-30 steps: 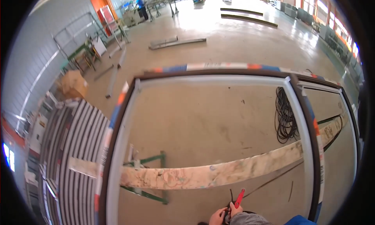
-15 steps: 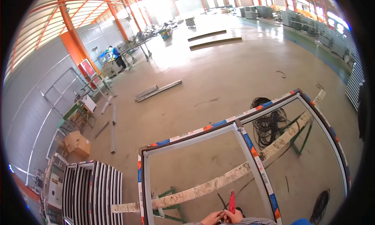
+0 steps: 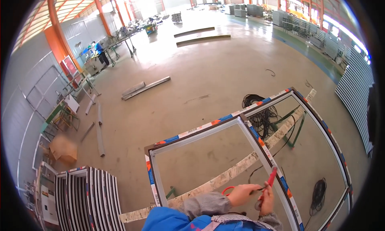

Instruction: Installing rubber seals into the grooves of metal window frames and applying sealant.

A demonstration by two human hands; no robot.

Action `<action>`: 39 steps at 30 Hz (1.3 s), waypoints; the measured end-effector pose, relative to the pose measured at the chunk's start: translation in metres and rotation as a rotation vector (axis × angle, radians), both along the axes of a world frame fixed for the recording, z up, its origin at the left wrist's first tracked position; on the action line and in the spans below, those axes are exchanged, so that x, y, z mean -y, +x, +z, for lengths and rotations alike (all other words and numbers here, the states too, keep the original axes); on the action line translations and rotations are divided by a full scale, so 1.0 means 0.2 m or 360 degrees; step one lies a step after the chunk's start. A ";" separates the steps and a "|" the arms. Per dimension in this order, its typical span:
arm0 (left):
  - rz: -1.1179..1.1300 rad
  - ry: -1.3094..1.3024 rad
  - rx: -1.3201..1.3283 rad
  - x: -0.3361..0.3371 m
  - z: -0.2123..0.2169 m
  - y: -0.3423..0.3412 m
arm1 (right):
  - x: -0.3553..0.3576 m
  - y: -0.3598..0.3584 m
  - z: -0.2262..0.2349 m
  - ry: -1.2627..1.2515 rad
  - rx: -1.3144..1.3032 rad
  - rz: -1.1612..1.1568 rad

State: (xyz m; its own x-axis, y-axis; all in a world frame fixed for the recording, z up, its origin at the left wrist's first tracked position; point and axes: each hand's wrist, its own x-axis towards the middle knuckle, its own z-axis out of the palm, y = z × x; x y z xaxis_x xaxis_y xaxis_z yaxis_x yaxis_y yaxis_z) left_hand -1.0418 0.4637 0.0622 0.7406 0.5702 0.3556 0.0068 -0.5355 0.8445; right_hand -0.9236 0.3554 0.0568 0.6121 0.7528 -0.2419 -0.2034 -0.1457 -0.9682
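Note:
My right hand [image 3: 266, 199] is closed around a red tapered tool [image 3: 272, 176], which points up and away over the frame's middle bar; its exact kind is unclear. My left hand [image 3: 240, 194] reaches across beside it, fingers pinched near the base of the tool. Something small and dark shows at those fingertips, too small to name. A red loop [image 3: 228, 190] sits just behind my left hand. Both hands are over a large dark window frame [image 3: 200, 130] with pale inner edges and colourful protective tape, divided by a middle bar [image 3: 264, 151].
The frame rests on a worn pale beam [image 3: 232, 170] with green legs. Coiled black cable [image 3: 256, 110] lies beyond it, another coil [image 3: 319, 193] at right. Stacked profiles [image 3: 86, 199] and a cardboard box [image 3: 63, 149] stand left. A person [image 3: 98, 52] works at a far bench.
Both hands have moved up and to the right, toward the frame's middle bar, with the red tool. More of my sleeves shows. The view has shifted, so the surroundings sit further left.

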 end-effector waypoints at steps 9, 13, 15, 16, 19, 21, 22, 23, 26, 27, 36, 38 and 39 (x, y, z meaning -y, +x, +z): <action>-0.0432 0.0141 -0.0180 0.17 0.13 0.07 | 0.24 0.01 0.09 0.0107 0.0652 -0.0676; -0.0839 -0.1676 0.0151 0.10 0.25 0.14 | 0.36 -0.05 0.25 0.0250 0.0705 -0.0275; -0.1001 -0.1595 0.0162 0.13 0.26 0.17 | 0.41 -0.08 0.34 0.0079 0.0676 -0.0004; -0.1140 -0.1512 0.0181 0.15 0.28 0.18 | 0.43 -0.08 0.39 -0.0089 0.0632 0.0287; -0.0998 -0.1535 0.0031 0.15 0.30 0.23 | 0.46 -0.07 0.40 -0.0029 0.0645 0.0335; -0.0593 -0.1531 0.0067 0.11 0.35 0.25 | 0.43 -0.04 0.40 0.0421 0.1147 0.0276; -0.0364 -0.1541 0.0121 0.07 0.42 0.23 | 0.46 -0.02 0.39 0.0419 0.1145 0.0260; -0.0270 -0.1548 0.0310 0.02 0.45 0.20 | 0.52 0.02 0.37 0.0539 0.0776 0.0105; -0.0232 -0.1788 0.0761 -0.15 0.40 0.12 | 0.67 0.11 0.41 0.0778 0.0210 -0.0145; -0.0332 -0.1977 0.0855 -0.17 0.38 0.07 | 0.74 0.16 0.40 0.0701 -0.0022 -0.0196; -0.0255 -0.3115 0.0725 0.40 -0.05 0.13 | 0.95 0.34 0.32 0.0621 -0.0712 -0.0226; -0.0361 -0.3266 0.0667 0.45 -0.13 0.18 | 0.96 0.36 0.29 0.0448 -0.0620 -0.0307; -0.0750 -0.3316 0.0818 0.44 -0.18 0.21 | 0.96 0.36 0.29 0.0440 -0.0630 -0.0343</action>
